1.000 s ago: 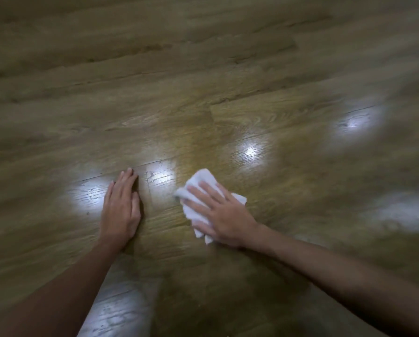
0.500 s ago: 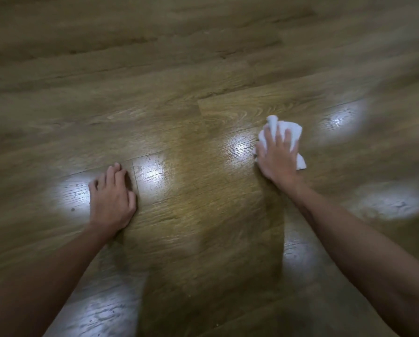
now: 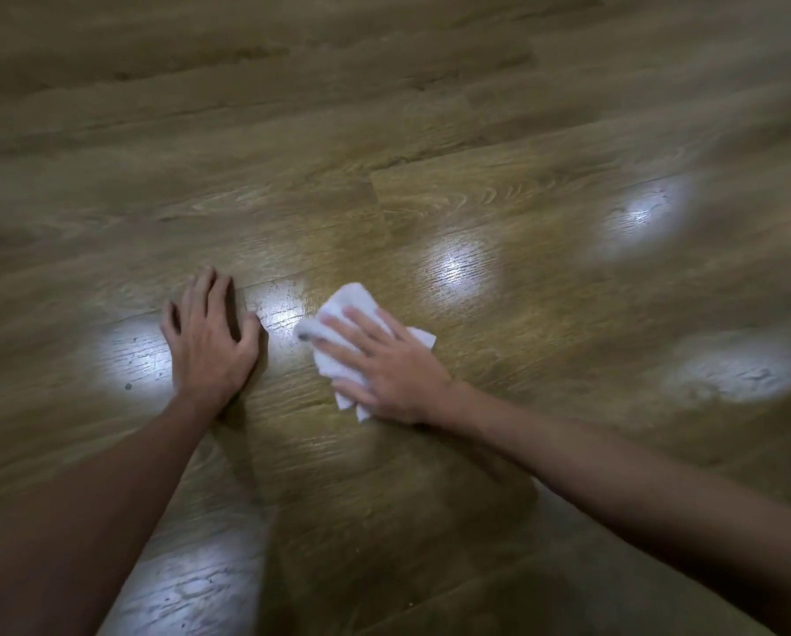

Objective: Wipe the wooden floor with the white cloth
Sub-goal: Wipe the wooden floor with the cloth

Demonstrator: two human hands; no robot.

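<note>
A crumpled white cloth [image 3: 345, 309] lies on the brown wooden floor [image 3: 476, 199] near the middle of the view. My right hand [image 3: 389, 364] lies flat on top of it with straight, spread fingers, pressing it against the planks; much of the cloth is hidden under the palm. My left hand [image 3: 210, 337] rests palm-down on the floor just left of the cloth, fingers relaxed, holding nothing. A narrow gap of floor separates the two hands.
Glossy planks run across the whole view, with several bright light reflections [image 3: 460, 268] on them. My shadow darkens the boards [image 3: 384, 521] between my forearms. No other object is in sight.
My right hand has swept the cloth back from the far right toward the left and nearer, stopping beside my left hand. The left hand has stayed planted on the floor.
</note>
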